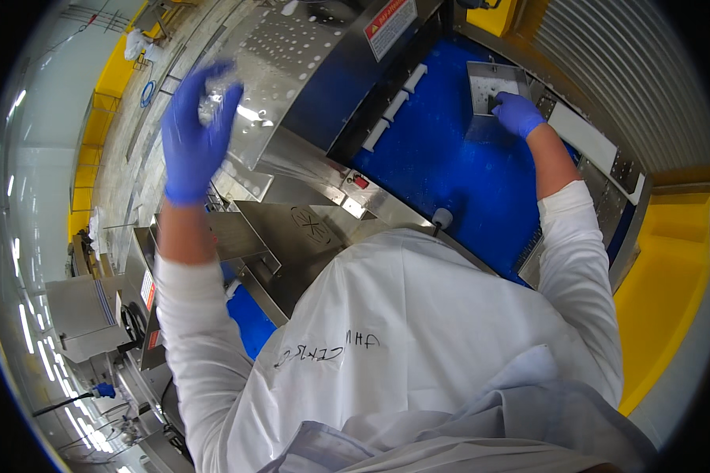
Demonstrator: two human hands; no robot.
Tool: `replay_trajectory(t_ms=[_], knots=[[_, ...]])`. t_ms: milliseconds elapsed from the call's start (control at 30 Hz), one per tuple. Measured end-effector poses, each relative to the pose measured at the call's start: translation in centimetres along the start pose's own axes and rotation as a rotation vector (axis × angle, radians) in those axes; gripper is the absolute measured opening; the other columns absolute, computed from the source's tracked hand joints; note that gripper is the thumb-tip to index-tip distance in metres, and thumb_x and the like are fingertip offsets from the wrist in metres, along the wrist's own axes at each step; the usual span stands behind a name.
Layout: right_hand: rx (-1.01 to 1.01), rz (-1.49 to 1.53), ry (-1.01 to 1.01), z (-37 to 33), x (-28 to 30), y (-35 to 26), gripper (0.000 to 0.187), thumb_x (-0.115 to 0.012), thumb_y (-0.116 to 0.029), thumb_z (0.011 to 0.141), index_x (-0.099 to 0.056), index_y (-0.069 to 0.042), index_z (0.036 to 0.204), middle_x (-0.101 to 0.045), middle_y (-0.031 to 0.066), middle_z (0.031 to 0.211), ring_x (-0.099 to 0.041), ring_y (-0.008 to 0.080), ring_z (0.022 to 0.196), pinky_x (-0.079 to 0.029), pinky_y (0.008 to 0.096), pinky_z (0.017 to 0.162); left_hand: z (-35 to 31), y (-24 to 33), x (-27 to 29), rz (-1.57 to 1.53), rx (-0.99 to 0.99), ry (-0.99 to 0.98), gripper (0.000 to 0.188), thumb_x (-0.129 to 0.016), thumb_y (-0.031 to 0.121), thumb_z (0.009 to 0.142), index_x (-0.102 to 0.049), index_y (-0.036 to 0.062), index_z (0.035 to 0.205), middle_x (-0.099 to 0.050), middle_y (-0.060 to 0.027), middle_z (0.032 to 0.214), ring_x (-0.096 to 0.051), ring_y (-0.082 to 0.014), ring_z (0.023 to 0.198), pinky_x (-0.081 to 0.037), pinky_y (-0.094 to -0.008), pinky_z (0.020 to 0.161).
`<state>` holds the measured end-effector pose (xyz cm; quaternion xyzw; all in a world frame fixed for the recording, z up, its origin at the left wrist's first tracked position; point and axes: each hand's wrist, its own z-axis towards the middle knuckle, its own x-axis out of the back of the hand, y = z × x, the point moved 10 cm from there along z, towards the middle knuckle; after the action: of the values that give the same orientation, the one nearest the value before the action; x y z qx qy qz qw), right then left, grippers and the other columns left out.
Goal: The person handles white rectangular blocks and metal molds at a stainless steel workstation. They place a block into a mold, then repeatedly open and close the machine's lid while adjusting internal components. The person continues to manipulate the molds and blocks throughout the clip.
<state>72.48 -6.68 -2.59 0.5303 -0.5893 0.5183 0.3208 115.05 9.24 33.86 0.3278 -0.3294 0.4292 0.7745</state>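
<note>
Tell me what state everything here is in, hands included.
Left hand: raised, thumb and fingers apart, apparently empty
Right hand: gloved, at the metal box; grip unclear
Metal box: open-faced, spotted inside
Machine cover: spotted with drops or foam
Blue surface: flecked
White apron: worn, creased

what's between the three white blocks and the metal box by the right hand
Just blue surface lies between the white blocks and the metal box, seen in the head view.

My left hand (pixel 193 154) and right hand (pixel 519 116) wear short-cuffed blue-violet gloves (pixel 186 188); behind my grip come creased white sleeves (pixel 580 248), then a white apron (pixel 434 303) with black handwriting (pixel 363 340), and farthest back, folded pale grey cloth (pixel 552 410)
</note>
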Motion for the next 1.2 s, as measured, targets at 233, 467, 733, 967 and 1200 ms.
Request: replay_trajectory(t_ms=[233,467,733,967,1200], knots=[[-0.075,0.024,0.004,-3.4,0.0,0.1,0.042,-0.052,-0.035,0.094,-0.064,-0.010,0.125,-0.068,0.0204,0.124,-0.064,0.0390,0.115,-0.050,0.0463,0.100,20.0,-1.9,-8.2,0.243,-0.228,-0.098,0.040,-0.072,0.020,0.092,-0.059,0.0025,0.126,-0.064,-0.0253,0.121,-0.063,-0.0385,0.115,-0.049,-0.0438,0.098],[-0.086,-0.043,0.056,-10.3,-0.4,1.2,0.037,-0.053,-0.028,0.094,-0.067,-0.012,0.124,-0.072,0.0208,0.106,-0.070,0.0383,0.099,-0.053,0.0479,0.090,24.9,-15.4,-11.8,0.647,-0.053,-0.353,0.052,-0.053,0.050,0.099,-0.068,0.0072,0.124,-0.072,-0.0186,0.115,-0.069,-0.0360,0.100,-0.051,-0.0422,0.093],[-0.102,0.020,0.165,-16.4,-1.7,6.2,0.031,-0.056,-0.022,0.094,-0.070,-0.012,0.120,-0.074,0.0178,0.103,-0.071,0.0367,0.095,-0.054,0.0461,0.089,22.0,-3.8,-13.4,0.775,-0.096,-0.372,0.056,-0.046,0.055,0.098,-0.069,0.0100,0.120,-0.072,-0.0194,0.112,-0.066,-0.0417,0.108,-0.050,-0.0492,0.095],[-0.111,0.169,0.174,-17.7,-1.3,6.4,0.030,-0.057,-0.021,0.095,-0.068,-0.011,0.122,-0.071,0.0218,0.106,-0.069,0.0368,0.099,-0.054,0.0462,0.086,21.3,-8.3,-12.4,0.686,-0.041,-0.160,0.051,-0.045,0.053,0.102,-0.066,0.0095,0.116,-0.072,-0.0206,0.111,-0.065,-0.0444,0.108,-0.051,-0.0519,0.090],[-0.127,0.668,0.600,-18.7,4.7,10.5,0.034,-0.059,-0.030,0.099,-0.064,-0.010,0.127,-0.070,0.0223,0.110,-0.068,0.0382,0.102,-0.053,0.0428,0.084,29.3,-13.7,-16.9,0.365,-0.032,-0.175,0.050,-0.052,0.046,0.103,-0.062,0.0008,0.121,-0.069,-0.0277,0.109,-0.065,-0.0459,0.106,-0.050,-0.0492,0.090]])
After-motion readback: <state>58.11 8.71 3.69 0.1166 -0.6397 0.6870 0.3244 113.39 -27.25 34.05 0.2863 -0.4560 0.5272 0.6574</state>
